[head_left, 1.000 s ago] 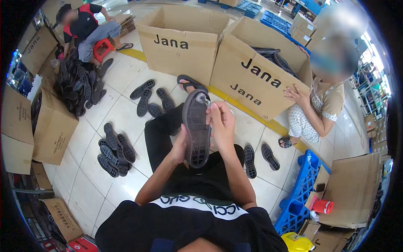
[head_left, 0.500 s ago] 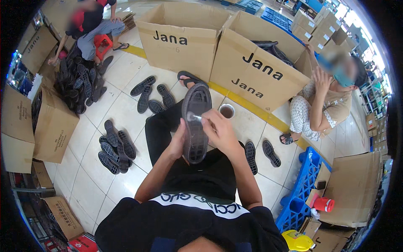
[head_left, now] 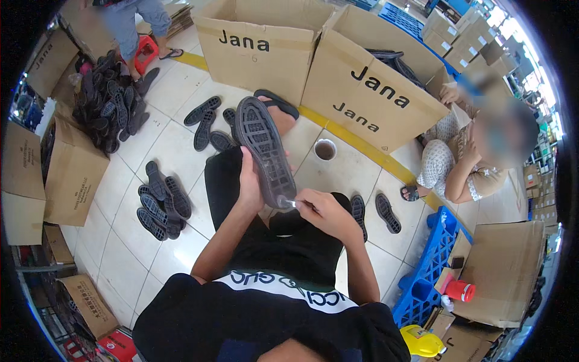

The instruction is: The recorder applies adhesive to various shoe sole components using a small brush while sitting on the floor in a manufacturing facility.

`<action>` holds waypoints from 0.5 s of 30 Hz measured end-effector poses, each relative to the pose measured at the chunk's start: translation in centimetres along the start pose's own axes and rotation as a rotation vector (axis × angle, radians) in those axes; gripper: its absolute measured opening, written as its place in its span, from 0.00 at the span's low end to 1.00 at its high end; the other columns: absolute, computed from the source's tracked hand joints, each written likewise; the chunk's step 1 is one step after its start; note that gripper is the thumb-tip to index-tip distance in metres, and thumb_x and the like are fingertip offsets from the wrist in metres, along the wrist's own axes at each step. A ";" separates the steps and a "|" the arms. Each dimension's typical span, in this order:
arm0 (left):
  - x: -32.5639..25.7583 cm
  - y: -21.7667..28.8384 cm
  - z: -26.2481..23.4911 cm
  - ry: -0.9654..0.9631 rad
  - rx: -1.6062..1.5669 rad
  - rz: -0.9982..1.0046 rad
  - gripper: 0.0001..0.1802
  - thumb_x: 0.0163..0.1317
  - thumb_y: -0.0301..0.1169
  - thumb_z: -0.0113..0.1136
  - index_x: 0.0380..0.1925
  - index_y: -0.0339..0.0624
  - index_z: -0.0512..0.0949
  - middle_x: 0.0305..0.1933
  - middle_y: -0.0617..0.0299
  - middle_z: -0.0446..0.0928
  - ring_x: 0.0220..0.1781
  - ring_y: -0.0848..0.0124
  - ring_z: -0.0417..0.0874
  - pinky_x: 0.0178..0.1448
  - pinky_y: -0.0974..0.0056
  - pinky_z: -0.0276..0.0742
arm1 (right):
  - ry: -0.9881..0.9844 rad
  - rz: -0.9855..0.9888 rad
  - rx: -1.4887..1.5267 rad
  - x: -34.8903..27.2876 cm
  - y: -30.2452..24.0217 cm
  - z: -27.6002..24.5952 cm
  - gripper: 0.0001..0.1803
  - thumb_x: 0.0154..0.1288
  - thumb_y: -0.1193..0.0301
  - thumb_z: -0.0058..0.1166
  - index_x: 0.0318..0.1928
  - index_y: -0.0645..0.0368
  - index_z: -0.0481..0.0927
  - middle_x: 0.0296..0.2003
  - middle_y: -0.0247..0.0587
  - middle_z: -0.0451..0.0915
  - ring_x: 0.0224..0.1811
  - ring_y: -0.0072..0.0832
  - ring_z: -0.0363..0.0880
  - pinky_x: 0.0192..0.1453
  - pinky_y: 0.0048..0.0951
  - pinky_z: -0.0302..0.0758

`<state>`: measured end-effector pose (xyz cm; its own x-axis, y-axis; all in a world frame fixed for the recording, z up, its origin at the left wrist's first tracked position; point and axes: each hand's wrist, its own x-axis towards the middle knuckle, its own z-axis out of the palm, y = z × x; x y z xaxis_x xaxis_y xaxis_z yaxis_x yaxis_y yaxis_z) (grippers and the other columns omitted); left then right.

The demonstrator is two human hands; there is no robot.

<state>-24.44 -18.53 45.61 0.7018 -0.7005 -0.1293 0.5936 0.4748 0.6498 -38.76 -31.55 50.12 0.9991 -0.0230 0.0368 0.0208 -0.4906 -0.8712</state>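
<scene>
A dark grooved shoe sole (head_left: 267, 148) is held up over my lap, slanting from upper left to lower right. My left hand (head_left: 249, 181) grips its left edge, thumb on the near side and fingers behind. In my right hand (head_left: 325, 212) is a small pale-tipped tool (head_left: 291, 203), pinched between thumb and fingers. Its tip meets the sole's lower end, where a wet-looking whitish smear shows; its exact kind I cannot make out. A white cup of brown liquid (head_left: 325, 149) stands on the floor beyond my right hand.
Loose soles (head_left: 161, 205) lie left of my legs, with others (head_left: 387, 212) to the right. A large sole pile (head_left: 108, 108) is at far left. Two big cartons (head_left: 259, 66) stand ahead. A person (head_left: 458, 157) crouches at right, near a blue pallet (head_left: 425, 274); another stands at far left.
The sole has tilted and its upper end swung left. My right hand moved the tool from the sole's middle down to its lower end. The person at far left rose from the red stool.
</scene>
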 end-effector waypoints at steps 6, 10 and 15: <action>-0.8 0.4 -0.2 -0.037 -0.014 -0.093 0.44 0.67 0.67 0.23 0.61 0.40 0.66 0.52 0.51 0.76 0.47 0.58 0.82 0.51 0.53 0.79 | 0.251 -0.058 -0.126 0.9 -1.4 -2.7 0.05 0.62 0.77 0.55 0.38 0.63 0.77 0.33 0.44 0.78 0.31 0.34 0.79 0.36 0.30 0.75; -1.8 0.4 0.7 -0.113 0.016 -0.182 0.44 0.67 0.67 0.22 0.62 0.41 0.65 0.52 0.51 0.76 0.47 0.59 0.82 0.51 0.54 0.79 | 0.533 -0.268 -0.127 3.9 -1.7 -3.8 0.08 0.58 0.81 0.59 0.40 0.65 0.79 0.38 0.42 0.81 0.35 0.30 0.82 0.38 0.26 0.78; -2.7 0.1 1.2 -0.183 0.045 -0.191 0.44 0.67 0.67 0.21 0.63 0.41 0.63 0.52 0.51 0.76 0.47 0.60 0.82 0.51 0.57 0.79 | 0.596 -0.441 -0.322 7.7 -2.5 -4.5 0.10 0.57 0.82 0.59 0.41 0.63 0.78 0.44 0.43 0.80 0.39 0.34 0.82 0.41 0.31 0.81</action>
<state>-26.67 -17.22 46.92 0.4933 -0.8619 -0.1174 0.6873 0.3035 0.6600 -31.24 -34.44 54.79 0.7113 -0.1849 0.6781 0.3057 -0.7874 -0.5354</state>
